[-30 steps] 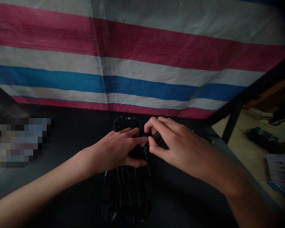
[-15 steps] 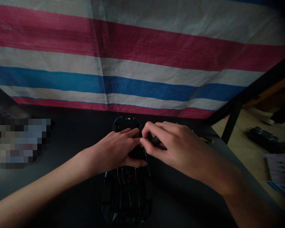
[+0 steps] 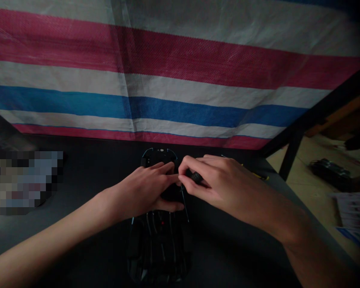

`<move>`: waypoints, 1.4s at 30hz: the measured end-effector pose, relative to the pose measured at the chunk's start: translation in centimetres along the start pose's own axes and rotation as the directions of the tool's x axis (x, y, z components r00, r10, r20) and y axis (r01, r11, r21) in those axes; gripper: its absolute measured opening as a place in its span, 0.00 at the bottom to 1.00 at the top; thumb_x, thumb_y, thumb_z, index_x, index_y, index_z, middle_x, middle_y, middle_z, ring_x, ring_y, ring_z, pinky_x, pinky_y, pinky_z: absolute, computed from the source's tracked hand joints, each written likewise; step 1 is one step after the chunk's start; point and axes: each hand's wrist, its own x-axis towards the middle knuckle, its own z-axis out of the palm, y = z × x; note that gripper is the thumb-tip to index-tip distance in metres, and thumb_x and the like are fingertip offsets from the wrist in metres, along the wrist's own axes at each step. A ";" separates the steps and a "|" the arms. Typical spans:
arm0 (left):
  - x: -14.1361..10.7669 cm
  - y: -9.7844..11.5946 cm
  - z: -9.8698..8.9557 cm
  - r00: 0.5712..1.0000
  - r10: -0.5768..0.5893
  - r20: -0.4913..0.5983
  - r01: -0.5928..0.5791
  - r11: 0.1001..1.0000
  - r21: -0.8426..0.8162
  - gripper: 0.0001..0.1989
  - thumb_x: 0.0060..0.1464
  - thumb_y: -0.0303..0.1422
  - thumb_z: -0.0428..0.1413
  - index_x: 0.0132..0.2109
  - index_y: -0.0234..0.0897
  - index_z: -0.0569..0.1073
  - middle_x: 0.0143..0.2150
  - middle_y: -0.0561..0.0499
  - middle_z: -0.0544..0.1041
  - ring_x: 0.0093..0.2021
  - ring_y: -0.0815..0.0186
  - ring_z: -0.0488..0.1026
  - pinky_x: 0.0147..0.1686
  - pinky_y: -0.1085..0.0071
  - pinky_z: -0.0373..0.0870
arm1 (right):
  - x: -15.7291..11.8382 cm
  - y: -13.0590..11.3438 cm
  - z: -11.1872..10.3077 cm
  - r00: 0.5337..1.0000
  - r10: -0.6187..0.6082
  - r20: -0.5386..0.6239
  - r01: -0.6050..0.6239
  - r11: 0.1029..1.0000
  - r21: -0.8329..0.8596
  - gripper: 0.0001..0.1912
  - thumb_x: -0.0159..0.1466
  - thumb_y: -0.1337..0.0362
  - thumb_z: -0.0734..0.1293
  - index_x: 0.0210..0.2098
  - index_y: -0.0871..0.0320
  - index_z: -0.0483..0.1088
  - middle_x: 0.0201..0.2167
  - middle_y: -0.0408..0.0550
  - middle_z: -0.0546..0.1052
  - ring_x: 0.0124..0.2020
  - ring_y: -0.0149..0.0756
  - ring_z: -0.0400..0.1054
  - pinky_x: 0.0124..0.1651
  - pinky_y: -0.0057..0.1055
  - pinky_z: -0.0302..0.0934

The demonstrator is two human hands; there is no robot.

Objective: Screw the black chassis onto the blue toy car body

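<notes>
A black car-shaped object [image 3: 160, 244] with thin blue edging lies lengthwise on a dark tabletop [image 3: 87, 160]. Beyond it, a sheet [image 3: 168, 80] striped in red, white and blue hangs like a wall. Left of the car-shaped object is a pixelated item [image 3: 30, 182]; to its right, past the right hand [image 3: 213, 178], a yellow-and-black item [image 3: 261, 176] lies near the table's edge. Farther right are a dark metal frame [image 3: 291, 156] and a pale floor [image 3: 300, 192] with a dark bundle [image 3: 331, 173] and printed sheets [image 3: 355, 210].

The left hand [image 3: 142, 190] rests across the far half of the car-shaped object, which is under its palm and fingers; thumb and index finger are spread apart, the index reaching to the right fingertips. The right hand, at the object's right edge, is curled, thumb and index pinching a small black ribbed piece [image 3: 195, 176]. Its tip is hidden.
</notes>
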 end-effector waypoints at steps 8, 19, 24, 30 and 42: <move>-0.2 -0.2 0.3 0.997 0.039 -0.062 -0.039 0.999 0.001 0.29 0.61 0.53 0.58 0.62 0.42 0.72 0.64 0.39 0.72 0.64 0.47 0.72 0.56 0.56 0.73 | 0.0 -0.1 0.0 0.997 -0.050 -0.062 0.052 0.998 0.032 0.08 0.67 0.70 0.64 0.46 0.54 0.67 0.42 0.47 0.78 0.46 0.40 0.72 0.52 0.39 0.65; 0.0 -0.3 0.0 1.000 0.029 -0.008 -0.029 0.999 -0.014 0.27 0.62 0.54 0.58 0.59 0.41 0.74 0.64 0.39 0.72 0.63 0.47 0.73 0.55 0.55 0.74 | 0.2 0.4 0.0 0.995 -0.082 -0.049 0.084 0.995 0.054 0.10 0.66 0.74 0.64 0.44 0.55 0.65 0.42 0.47 0.75 0.46 0.38 0.71 0.51 0.37 0.65; -0.1 -0.2 0.0 0.998 0.038 -0.040 -0.038 0.999 -0.015 0.28 0.62 0.53 0.58 0.62 0.45 0.71 0.63 0.41 0.73 0.64 0.47 0.72 0.55 0.55 0.75 | 0.3 0.6 0.0 0.990 -0.124 -0.060 0.125 0.992 0.018 0.13 0.63 0.75 0.63 0.45 0.55 0.65 0.42 0.48 0.74 0.47 0.39 0.69 0.53 0.39 0.64; 0.0 -0.5 0.3 0.998 0.042 -0.049 -0.043 0.998 -0.039 0.25 0.60 0.51 0.61 0.56 0.39 0.75 0.58 0.42 0.75 0.60 0.50 0.75 0.56 0.58 0.74 | 0.3 0.8 -0.1 0.978 -0.206 -0.043 0.205 0.978 -0.034 0.12 0.63 0.75 0.63 0.43 0.56 0.67 0.40 0.45 0.74 0.45 0.38 0.68 0.56 0.40 0.62; -0.1 -0.6 0.5 0.999 0.036 -0.030 -0.035 0.999 0.025 0.29 0.62 0.56 0.55 0.60 0.43 0.73 0.65 0.40 0.71 0.61 0.48 0.75 0.52 0.56 0.76 | 0.2 0.8 0.3 0.996 -0.033 -0.083 0.032 0.999 -0.007 0.05 0.73 0.65 0.63 0.48 0.54 0.68 0.42 0.46 0.77 0.44 0.39 0.72 0.48 0.38 0.65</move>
